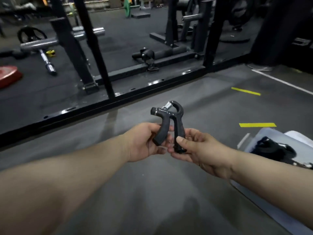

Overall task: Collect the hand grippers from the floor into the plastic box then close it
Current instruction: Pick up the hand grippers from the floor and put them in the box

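Black hand gripper [169, 122] held upright: left hand [145, 141] grips one handle, right hand [191, 150] pinches the other, both arms outstretched.

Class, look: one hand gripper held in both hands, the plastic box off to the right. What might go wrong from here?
1. The right hand only pinches the tip of one handle of the hand gripper, while the left hand holds the other; it may slip and fall.
2. The plastic box already holds grippers; another piled on top might stop it closing.
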Demonstrator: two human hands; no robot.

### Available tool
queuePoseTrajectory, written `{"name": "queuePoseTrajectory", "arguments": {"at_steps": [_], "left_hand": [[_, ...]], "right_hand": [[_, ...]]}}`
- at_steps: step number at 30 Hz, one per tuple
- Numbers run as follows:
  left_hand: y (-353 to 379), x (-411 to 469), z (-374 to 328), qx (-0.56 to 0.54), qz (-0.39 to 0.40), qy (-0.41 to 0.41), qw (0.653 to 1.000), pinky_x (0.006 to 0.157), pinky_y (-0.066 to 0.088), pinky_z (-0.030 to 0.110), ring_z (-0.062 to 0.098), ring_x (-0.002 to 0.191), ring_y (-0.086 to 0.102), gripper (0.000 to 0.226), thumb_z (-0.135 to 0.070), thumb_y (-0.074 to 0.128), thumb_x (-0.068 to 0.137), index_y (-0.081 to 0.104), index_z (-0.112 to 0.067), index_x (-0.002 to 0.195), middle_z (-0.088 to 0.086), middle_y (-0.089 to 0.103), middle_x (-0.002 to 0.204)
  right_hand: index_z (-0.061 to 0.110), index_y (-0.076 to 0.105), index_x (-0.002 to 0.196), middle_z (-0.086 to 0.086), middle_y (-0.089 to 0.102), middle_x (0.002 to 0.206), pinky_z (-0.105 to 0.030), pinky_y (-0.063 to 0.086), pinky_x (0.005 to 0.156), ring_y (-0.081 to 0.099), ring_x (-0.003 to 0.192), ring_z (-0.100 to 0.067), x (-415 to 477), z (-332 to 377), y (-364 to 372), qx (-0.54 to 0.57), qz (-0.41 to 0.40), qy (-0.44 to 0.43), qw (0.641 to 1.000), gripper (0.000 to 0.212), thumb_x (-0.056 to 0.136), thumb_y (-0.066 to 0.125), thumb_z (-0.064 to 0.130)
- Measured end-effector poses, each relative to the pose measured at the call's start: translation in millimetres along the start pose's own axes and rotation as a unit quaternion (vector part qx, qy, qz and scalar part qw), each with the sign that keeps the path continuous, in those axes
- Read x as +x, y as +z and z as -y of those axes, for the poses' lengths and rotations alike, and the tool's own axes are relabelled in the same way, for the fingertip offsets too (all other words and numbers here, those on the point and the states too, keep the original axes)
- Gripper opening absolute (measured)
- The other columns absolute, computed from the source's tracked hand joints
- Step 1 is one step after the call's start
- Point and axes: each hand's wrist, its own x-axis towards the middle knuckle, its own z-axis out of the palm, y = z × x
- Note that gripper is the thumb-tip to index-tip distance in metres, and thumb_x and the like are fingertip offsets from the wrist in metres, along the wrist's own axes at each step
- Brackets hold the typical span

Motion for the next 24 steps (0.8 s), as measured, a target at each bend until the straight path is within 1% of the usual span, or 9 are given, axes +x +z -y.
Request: {"name": "queuePoseTrajectory", "arguments": {"at_steps": [4,7,9,11,15,18,21,23,24], "left_hand": [[61.1,33.2,-17.1,0.009,-0.030,0.000,1.000,0.062,0.044,0.031,0.020,0.061,0.054,0.041,-0.031,0.035,0.098,0.064,-0.013,0.121,0.005,0.060,0.076],[104.9,54.4,-17.2,0.002,-0.036,0.002,0.999,0.058,0.038,0.029,0.018,0.056,0.045,0.033,-0.031,0.040,0.099,0.062,-0.017,0.119,0.004,0.053,0.072],[130.6,68.0,-10.3,0.003,-0.025,0.002,1.000,0.054,0.031,0.027,0.017,0.052,0.040,0.029,-0.029,0.040,0.101,0.060,-0.016,0.117,0.004,0.050,0.069],[155.2,84.1,0.8,0.037,-0.010,0.000,0.999,0.048,0.026,0.024,0.015,0.048,0.036,0.025,-0.029,0.040,0.102,0.059,-0.016,0.113,0.003,0.049,0.068],[209.2,108.3,30.3,0.170,-0.002,0.017,0.985,0.043,0.022,0.020,0.012,0.044,0.033,0.009,-0.023,0.052,0.098,0.055,-0.016,0.094,0.002,0.050,0.070],[250.8,118.6,50.9,0.308,0.028,0.061,0.949,0.045,0.025,0.022,0.012,0.046,0.035,0.008,-0.020,0.060,0.093,0.057,-0.017,0.086,0.002,0.045,0.064],[290.8,124.2,64.4,0.377,0.005,0.112,0.920,0.042,0.036,0.021,0.015,0.048,0.043,0.012,-0.021,0.064,0.091,0.059,-0.022,0.080,0.001,0.051,0.060],[311.4,129.1,74.0,0.373,-0.004,0.130,0.919,0.054,0.050,0.026,0.019,0.056,0.052,0.019,-0.016,0.065,0.088,0.059,-0.029,0.076,0.003,0.062,0.070],[320.2,131.7,80.7,0.376,0.004,0.132,0.917,0.062,0.051,0.030,0.020,0.061,0.056,0.021,-0.013,0.063,0.088,0.062,-0.031,0.079,0.003,0.066,0.076]], "right_hand": [[0.011,0.055,0.115,-0.015,0.068,0.116,-0.046,0.054,0.094,0.068,0.109,-0.033,-11.9,26.8,-55.3,0.010,-0.033,0.004,0.999,0.016,0.099,0.053,0.009],[0.016,0.062,0.110,-0.011,0.070,0.119,-0.050,0.051,0.097,0.065,0.114,-0.032,-24.6,53.4,-95.9,0.018,-0.048,0.042,0.998,0.023,0.103,0.042,0.025],[0.016,0.065,0.101,-0.011,0.071,0.105,-0.048,0.053,0.089,0.069,0.104,-0.032,-35.9,66.5,-122.0,0.009,-0.077,0.051,0.996,0.033,0.102,0.038,0.035],[0.017,0.062,0.098,-0.007,0.068,0.089,-0.042,0.055,0.080,0.069,0.086,-0.027,-50.3,73.8,-147.3,-0.049,-0.092,0.081,0.991,0.036,0.100,0.040,0.045],[0.014,0.061,0.103,-0.004,0.067,0.083,-0.033,0.052,0.074,0.067,0.072,-0.019,-85.9,74.2,-192.3,-0.229,-0.097,0.182,0.951,0.033,0.096,0.054,0.045],[0.012,0.061,0.094,-0.006,0.066,0.072,-0.033,0.055,0.070,0.068,0.066,-0.021,-113.1,77.4,-220.5,-0.309,-0.128,0.205,0.920,0.017,0.094,0.062,0.030],[0.012,0.061,0.086,-0.007,0.064,0.067,-0.030,0.053,0.066,0.069,0.069,-0.023,-142.0,81.9,-251.4,-0.307,-0.155,0.235,0.909,0.015,0.092,0.065,0.026],[0.014,0.061,0.078,-0.003,0.060,0.061,-0.024,0.049,0.059,0.066,0.060,-0.016,-158.0,82.4,-272.8,-0.278,-0.180,0.265,0.905,0.024,0.092,0.064,0.033],[0.015,0.060,0.076,0.000,0.059,0.058,-0.021,0.048,0.056,0.063,0.056,-0.013,-164.3,81.6,-281.9,-0.265,-0.191,0.281,0.902,0.026,0.093,0.062,0.035]]}}
